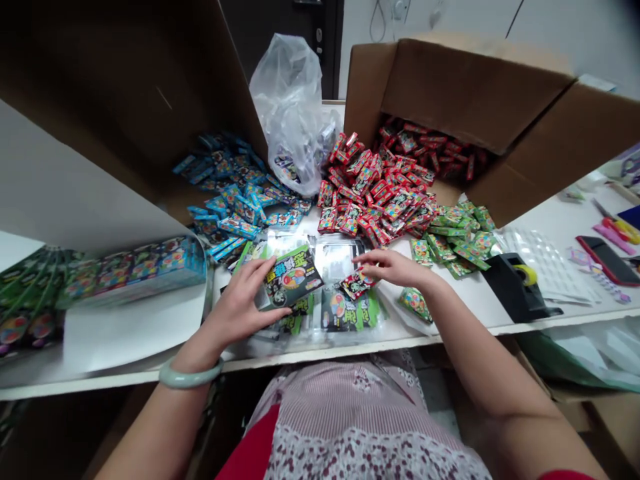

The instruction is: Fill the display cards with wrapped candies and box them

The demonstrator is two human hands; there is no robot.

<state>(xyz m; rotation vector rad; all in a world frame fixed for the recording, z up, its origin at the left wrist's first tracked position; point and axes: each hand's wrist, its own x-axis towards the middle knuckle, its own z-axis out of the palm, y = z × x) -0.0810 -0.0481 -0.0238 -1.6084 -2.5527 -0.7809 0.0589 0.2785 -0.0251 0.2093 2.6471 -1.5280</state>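
My left hand (pixel 240 300) is closed round a black printed pouch (pixel 291 279) with green trim, thumb along its lower edge, fingers over its top. Between the fingertips of my right hand (pixel 390 268) is a small red candy packet (pixel 356 285). That packet sits just above a clear-and-green printed pouch (pixel 345 312) lying flat near the table's front edge. More such pouches are partly hidden under the left hand. Beyond both hands spreads a pile of red candy packets (pixel 380 193). Blue candy packets (pixel 235 207) are heaped to the left, green ones (pixel 457 233) to the right.
Cardboard boxes tipped towards me stand left (pixel 200 73) and right (pixel 450 87). A clear plastic bag (pixel 290 107) holds packets between them. At right are a tape dispenser (pixel 517 287), a blister sheet (pixel 545 260) and a phone (pixel 607 259). A row of boxed packets (pixel 140 270) lies left.
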